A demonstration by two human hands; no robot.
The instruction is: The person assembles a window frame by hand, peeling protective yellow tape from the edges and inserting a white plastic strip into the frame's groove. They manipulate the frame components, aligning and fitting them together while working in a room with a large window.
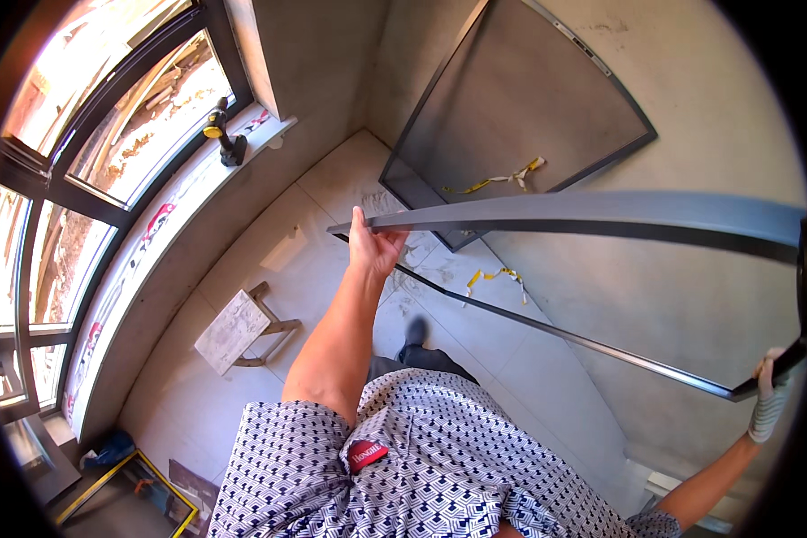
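Note:
A long dark grey metal window frame [583,213] stretches across in front of me, from the middle of the view to the far right. My left hand [373,247], bare, is closed around its left end, thumb up along the edge. At the lower right corner my right hand [767,399], in a pale knitted glove, grips the frame's side; its fingers are partly hidden behind the bar. Floor and wall show through the frame, and I cannot tell whether glass fills it. Beyond it a dark-edged mesh panel [520,99] leans against the wall.
On the left, a cordless drill [230,148] stands on the windowsill [152,229]. A small wooden stool [238,332] is on the tiled floor. Yellow strips [493,276] lie near the wall. A yellow-edged container [184,504] sits at the lower left.

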